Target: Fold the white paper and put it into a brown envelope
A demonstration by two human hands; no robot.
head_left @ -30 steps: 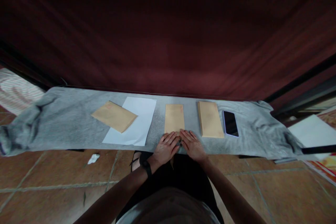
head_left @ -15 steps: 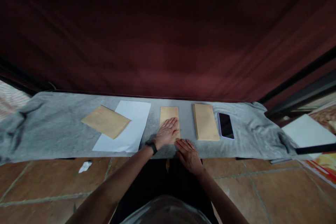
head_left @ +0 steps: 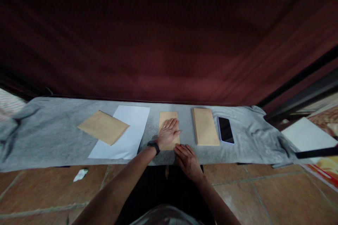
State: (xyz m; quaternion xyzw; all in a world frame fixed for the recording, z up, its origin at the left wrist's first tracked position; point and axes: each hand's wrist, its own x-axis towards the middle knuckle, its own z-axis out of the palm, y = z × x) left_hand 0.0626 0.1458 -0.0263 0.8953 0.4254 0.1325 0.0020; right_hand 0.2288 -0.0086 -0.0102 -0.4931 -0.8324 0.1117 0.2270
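Observation:
A brown paper envelope lies lengthwise in front of me on the grey cloth. My left hand, with a dark band at the wrist, rests flat across it, fingers stretched out and partly hiding it. At the envelope's lower right corner lies my right hand, its fingers extended on the cloth and touching or just beside the edge. To the right is a stack of brown envelopes. Another brown envelope sits aslant over white paper sheets on the left.
The grey cloth covers a long narrow surface backed by a dark red curtain. A phone lies right of the stack. A white board stands at far right; crumpled white tissue is on the tiled floor.
The whole view has shifted slightly, so the cloth and envelopes appear a little lower. My left hand has moved slightly up along the envelope; my right hand stays near its lower corner.

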